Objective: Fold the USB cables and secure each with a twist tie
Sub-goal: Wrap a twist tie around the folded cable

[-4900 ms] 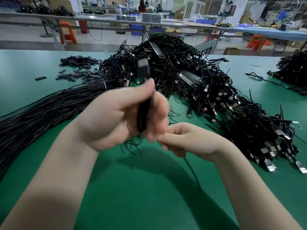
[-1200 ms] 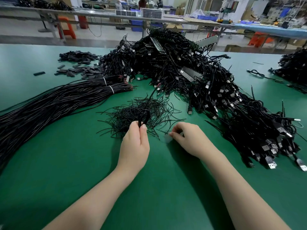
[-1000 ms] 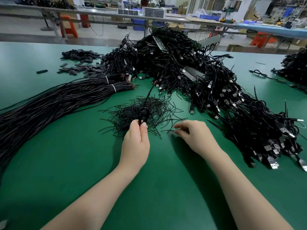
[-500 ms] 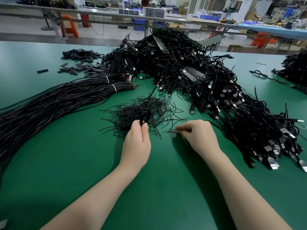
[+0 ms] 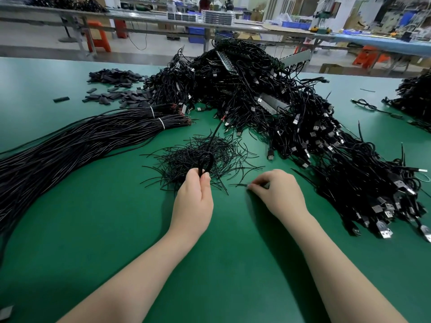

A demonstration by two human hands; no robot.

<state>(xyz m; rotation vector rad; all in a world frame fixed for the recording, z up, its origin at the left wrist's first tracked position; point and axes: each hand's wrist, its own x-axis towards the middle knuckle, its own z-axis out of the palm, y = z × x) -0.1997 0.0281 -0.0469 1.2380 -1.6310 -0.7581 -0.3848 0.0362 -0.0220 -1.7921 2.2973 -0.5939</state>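
Scarcely moved, left hand (image 5: pixel 194 201) grips folded cable (image 5: pixel 206 162); right hand (image 5: pixel 278 194) pinches a tie (image 5: pixel 239 184) (cable heap (image 5: pixel 291 127) beside).

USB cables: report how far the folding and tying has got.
Done: I can't tell; the heap of USB cables may hold finished ones. In hand: the left hand grips a folded cable, and the right hand pinches one twist tie off the green table. Left: tying it, then the long bundled cables.

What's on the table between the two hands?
In the head view, mostly bare green table, plus one black twist tie that the right hand pinches; its free end points toward the left hand, which grips a folded cable.
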